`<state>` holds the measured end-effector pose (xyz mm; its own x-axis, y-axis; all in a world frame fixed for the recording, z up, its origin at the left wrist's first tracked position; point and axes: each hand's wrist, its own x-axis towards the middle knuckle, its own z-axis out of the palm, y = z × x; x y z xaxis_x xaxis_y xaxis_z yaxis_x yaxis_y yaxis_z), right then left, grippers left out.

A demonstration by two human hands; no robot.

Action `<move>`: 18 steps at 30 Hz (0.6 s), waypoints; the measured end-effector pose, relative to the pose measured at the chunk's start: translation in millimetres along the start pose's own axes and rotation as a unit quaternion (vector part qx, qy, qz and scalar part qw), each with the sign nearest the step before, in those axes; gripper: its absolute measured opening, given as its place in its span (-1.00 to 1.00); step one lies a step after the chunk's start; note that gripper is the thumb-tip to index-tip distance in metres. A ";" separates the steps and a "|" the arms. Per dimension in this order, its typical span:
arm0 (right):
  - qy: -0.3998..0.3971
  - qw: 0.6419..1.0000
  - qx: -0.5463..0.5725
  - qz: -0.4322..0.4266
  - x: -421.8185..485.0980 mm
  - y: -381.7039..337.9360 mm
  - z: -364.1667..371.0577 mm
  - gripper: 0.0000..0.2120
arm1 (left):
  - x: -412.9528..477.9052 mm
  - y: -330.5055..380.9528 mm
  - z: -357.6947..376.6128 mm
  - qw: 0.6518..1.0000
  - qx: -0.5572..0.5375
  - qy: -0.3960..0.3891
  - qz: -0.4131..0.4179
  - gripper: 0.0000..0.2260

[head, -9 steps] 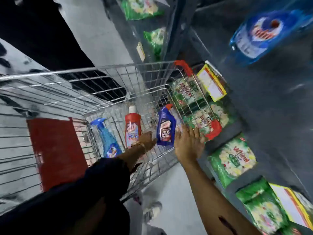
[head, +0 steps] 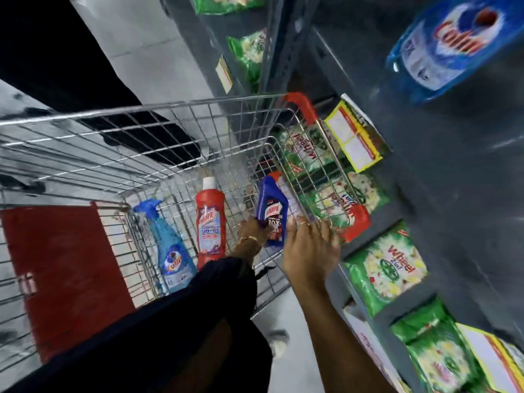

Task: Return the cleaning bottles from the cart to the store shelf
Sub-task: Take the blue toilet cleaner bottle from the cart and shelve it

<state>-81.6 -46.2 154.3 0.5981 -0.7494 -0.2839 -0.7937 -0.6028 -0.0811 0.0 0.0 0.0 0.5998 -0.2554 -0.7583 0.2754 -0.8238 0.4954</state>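
Note:
Three bottles stand in the wire cart (head: 175, 114): a light blue spray bottle (head: 170, 251) at left, a red bottle with a white cap (head: 210, 222) in the middle, and a dark blue bottle with a red cap (head: 272, 211) at right. My left hand (head: 251, 232) is down inside the cart, closed around the lower part of the dark blue bottle. My right hand (head: 310, 251) rests with fingers spread on the cart's near rim, beside its red corner guard (head: 355, 222).
A grey store shelf (head: 453, 194) runs along the right, holding green detergent bags (head: 388, 268), yellow price tags (head: 354, 137) and a blue refill pouch (head: 453, 41). The cart's red flap (head: 56, 268) lies at left. Grey floor tiles lie beyond the cart.
My left hand has slid right from beside the red bottle and closed on the dark blue bottle. The right hand has stayed on the cart rim.

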 end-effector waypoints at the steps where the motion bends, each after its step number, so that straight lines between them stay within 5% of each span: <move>1: -0.004 1.000 0.002 -0.001 -0.6 -1.0 -0.9 -0.58 | 0.2 3.9 -2.1 1.000 -0.028 -0.012 -0.002 -0.54; 10: 0.032 0.965 0.259 0.024 -9.0 1.9 -22.2 -0.56 | -63.4 13.5 -69.2 0.976 -0.186 -0.044 0.101 -0.53; 12: -0.040 0.909 0.412 0.037 -9.0 5.1 -41.1 -0.52 | -100.7 21.8 -96.7 0.954 -0.253 -0.061 0.150 -0.56; 15: -0.159 0.763 0.626 0.013 -27.8 15.8 -75.8 -0.68 | -167.3 44.1 -132.5 0.924 -0.292 -0.094 0.228 -0.56; 18: -0.164 0.708 0.687 0.003 -58.1 35.0 -92.1 -0.52 | -228.9 61.7 -146.9 0.905 -0.277 -0.131 0.296 -0.53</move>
<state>-134.0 -48.9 256.0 0.7155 -0.5112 -0.4762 -0.2881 0.4050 -0.8677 -9.9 82.0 266.5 0.5864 -0.7405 -0.3283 0.3412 -0.1417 0.9292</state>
